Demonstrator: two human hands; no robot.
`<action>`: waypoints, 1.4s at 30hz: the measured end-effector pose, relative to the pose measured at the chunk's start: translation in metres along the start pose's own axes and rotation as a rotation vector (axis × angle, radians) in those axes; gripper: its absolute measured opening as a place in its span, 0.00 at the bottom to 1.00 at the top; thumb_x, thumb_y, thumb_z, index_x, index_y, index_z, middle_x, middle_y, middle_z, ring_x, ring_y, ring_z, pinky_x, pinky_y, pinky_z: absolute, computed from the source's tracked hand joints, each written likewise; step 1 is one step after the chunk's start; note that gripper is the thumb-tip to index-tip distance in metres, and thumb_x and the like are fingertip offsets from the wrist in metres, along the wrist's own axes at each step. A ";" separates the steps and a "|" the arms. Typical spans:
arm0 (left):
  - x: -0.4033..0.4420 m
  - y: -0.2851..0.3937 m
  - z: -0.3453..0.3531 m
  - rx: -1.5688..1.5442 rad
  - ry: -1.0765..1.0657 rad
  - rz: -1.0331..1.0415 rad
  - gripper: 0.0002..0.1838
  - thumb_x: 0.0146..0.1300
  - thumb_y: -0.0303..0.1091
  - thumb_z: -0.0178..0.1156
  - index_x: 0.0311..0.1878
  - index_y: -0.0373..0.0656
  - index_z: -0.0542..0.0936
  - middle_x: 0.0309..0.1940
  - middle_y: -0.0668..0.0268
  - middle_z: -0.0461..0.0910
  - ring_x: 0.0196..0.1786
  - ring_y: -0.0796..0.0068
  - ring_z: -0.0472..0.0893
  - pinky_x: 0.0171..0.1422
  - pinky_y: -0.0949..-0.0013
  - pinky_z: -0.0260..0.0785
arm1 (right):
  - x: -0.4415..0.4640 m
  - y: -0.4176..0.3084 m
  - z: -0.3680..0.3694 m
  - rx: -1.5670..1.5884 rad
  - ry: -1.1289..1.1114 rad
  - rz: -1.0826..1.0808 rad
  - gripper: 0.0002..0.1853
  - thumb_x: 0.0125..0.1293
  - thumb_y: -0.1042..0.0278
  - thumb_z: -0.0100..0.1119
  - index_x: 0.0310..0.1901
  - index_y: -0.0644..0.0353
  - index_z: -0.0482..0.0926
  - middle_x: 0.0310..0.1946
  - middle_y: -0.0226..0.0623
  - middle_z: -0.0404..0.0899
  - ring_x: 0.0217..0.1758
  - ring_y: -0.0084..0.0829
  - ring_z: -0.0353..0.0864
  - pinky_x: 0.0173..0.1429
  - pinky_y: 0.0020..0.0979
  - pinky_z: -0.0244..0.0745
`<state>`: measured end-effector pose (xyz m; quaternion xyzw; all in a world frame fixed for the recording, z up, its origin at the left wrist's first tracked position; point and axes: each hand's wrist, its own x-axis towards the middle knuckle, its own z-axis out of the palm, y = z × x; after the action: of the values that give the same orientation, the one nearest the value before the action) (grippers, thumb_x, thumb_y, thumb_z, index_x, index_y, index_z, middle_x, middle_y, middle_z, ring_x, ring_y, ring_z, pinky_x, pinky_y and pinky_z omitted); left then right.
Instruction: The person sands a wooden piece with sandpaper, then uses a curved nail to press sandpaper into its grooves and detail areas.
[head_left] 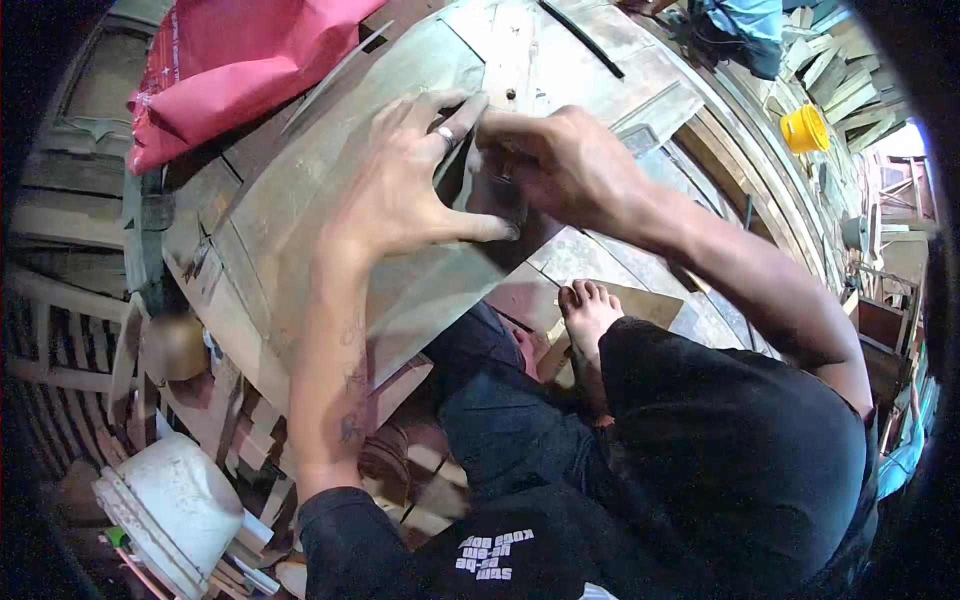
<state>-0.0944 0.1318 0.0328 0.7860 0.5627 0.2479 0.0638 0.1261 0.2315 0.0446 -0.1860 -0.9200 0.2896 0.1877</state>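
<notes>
My left hand (405,185), with a ring on one finger, lies spread on a pale flat board (410,300), its thumb pointing right. Just right of it my right hand (565,165) is closed, knuckles up and fingers curled in. Whatever it grips is hidden and blurred; a dark gap or shadow lies between the two hands. Under and beyond the hands stretches a worn pale work surface (580,80), and a small dark knob or hole (511,95) shows just past the right fingers.
A red sack (240,75) lies at upper left. A thin dark rod (582,38) rests on the far surface. A yellow bucket (804,129) stands near stacked wood offcuts (850,80). A white bucket (185,510) sits at lower left. My bare foot (592,320) is below the hands.
</notes>
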 end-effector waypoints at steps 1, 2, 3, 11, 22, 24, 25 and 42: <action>0.000 0.002 -0.001 0.005 -0.009 -0.014 0.62 0.39 0.67 0.85 0.75 0.39 0.78 0.73 0.52 0.75 0.76 0.43 0.72 0.83 0.46 0.62 | 0.007 0.002 -0.010 0.037 -0.038 0.046 0.23 0.60 0.72 0.69 0.59 0.52 0.86 0.43 0.45 0.92 0.46 0.50 0.93 0.50 0.45 0.88; -0.002 0.004 -0.001 0.012 -0.021 -0.031 0.61 0.37 0.65 0.86 0.75 0.39 0.79 0.73 0.50 0.74 0.77 0.44 0.73 0.83 0.47 0.64 | 0.014 0.004 -0.019 0.078 -0.076 0.091 0.21 0.60 0.73 0.69 0.57 0.53 0.85 0.42 0.45 0.92 0.45 0.50 0.94 0.50 0.45 0.88; -0.004 0.005 0.001 -0.004 0.016 -0.040 0.61 0.38 0.65 0.86 0.74 0.38 0.79 0.74 0.50 0.74 0.77 0.44 0.73 0.83 0.48 0.64 | 0.013 0.004 -0.016 0.083 -0.078 0.090 0.21 0.60 0.73 0.69 0.57 0.53 0.85 0.42 0.45 0.92 0.45 0.50 0.94 0.50 0.45 0.88; -0.003 0.000 0.004 -0.019 0.032 0.000 0.62 0.38 0.68 0.84 0.76 0.39 0.79 0.73 0.53 0.75 0.75 0.44 0.73 0.85 0.45 0.59 | 0.017 0.026 -0.008 0.153 0.097 0.072 0.22 0.62 0.68 0.71 0.59 0.57 0.85 0.42 0.45 0.93 0.40 0.47 0.94 0.47 0.42 0.89; -0.003 0.001 0.001 -0.005 0.025 0.028 0.62 0.40 0.68 0.83 0.75 0.36 0.78 0.71 0.52 0.76 0.75 0.48 0.74 0.84 0.46 0.60 | 0.000 0.012 -0.002 0.198 0.078 0.123 0.19 0.64 0.68 0.71 0.57 0.54 0.86 0.39 0.44 0.92 0.41 0.48 0.94 0.49 0.43 0.87; -0.001 0.000 0.000 -0.015 0.052 0.041 0.62 0.40 0.67 0.84 0.75 0.36 0.79 0.71 0.52 0.76 0.74 0.47 0.74 0.84 0.46 0.60 | -0.010 -0.002 0.001 0.036 0.008 -0.017 0.18 0.63 0.67 0.72 0.55 0.53 0.86 0.37 0.49 0.90 0.39 0.53 0.91 0.47 0.44 0.87; 0.000 0.000 -0.001 -0.005 0.031 0.024 0.62 0.39 0.67 0.84 0.77 0.40 0.78 0.73 0.51 0.75 0.76 0.46 0.73 0.83 0.47 0.61 | -0.004 0.001 -0.002 0.011 -0.038 0.037 0.18 0.63 0.67 0.72 0.55 0.52 0.86 0.37 0.48 0.90 0.39 0.53 0.91 0.47 0.44 0.87; -0.003 -0.002 0.001 0.030 -0.044 0.023 0.62 0.40 0.65 0.84 0.77 0.39 0.77 0.73 0.51 0.74 0.75 0.46 0.72 0.84 0.47 0.60 | 0.010 -0.001 0.001 -0.022 -0.079 0.003 0.17 0.65 0.72 0.69 0.56 0.53 0.85 0.38 0.48 0.90 0.40 0.52 0.92 0.46 0.48 0.85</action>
<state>-0.0969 0.1300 0.0302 0.7986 0.5556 0.2230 0.0616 0.1172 0.2349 0.0464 -0.1777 -0.9296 0.2867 0.1488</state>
